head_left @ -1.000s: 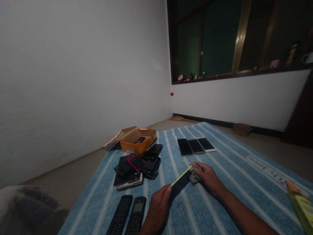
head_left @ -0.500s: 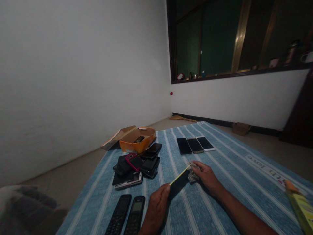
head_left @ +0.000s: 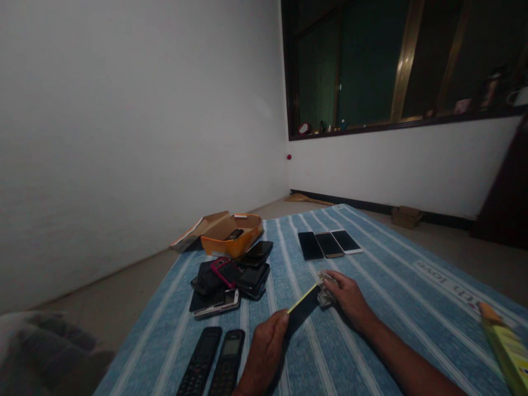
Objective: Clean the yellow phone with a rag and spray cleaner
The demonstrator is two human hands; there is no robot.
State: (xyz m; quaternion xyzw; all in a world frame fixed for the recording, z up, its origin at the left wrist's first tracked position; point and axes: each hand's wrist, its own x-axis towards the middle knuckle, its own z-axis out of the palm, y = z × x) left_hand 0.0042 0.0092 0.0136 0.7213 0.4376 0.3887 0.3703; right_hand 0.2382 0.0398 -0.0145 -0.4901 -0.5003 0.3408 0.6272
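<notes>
My left hand (head_left: pixel 267 346) grips the near end of a flat phone (head_left: pixel 302 309) with a yellow edge, holding it tilted above the striped blue cloth (head_left: pixel 371 308). At the phone's far end, my right hand (head_left: pixel 348 296) is closed on a small crumpled grey cloth (head_left: pixel 325 289) pressed against it. Two dark keypad phones (head_left: pixel 214 360) lie side by side just left of my left hand.
A heap of several phones (head_left: pixel 231 278) lies at the left, with an open orange box (head_left: pixel 233 236) holding one phone behind it. Three smartphones (head_left: pixel 329 244) lie in a row further back. A yellow-green pack (head_left: pixel 505 346) sits at the right edge. Bare floor surrounds the cloth.
The phone has tipped a little, showing more of its dark face. My right hand with the cloth stays at its far end. The view has shifted slightly.
</notes>
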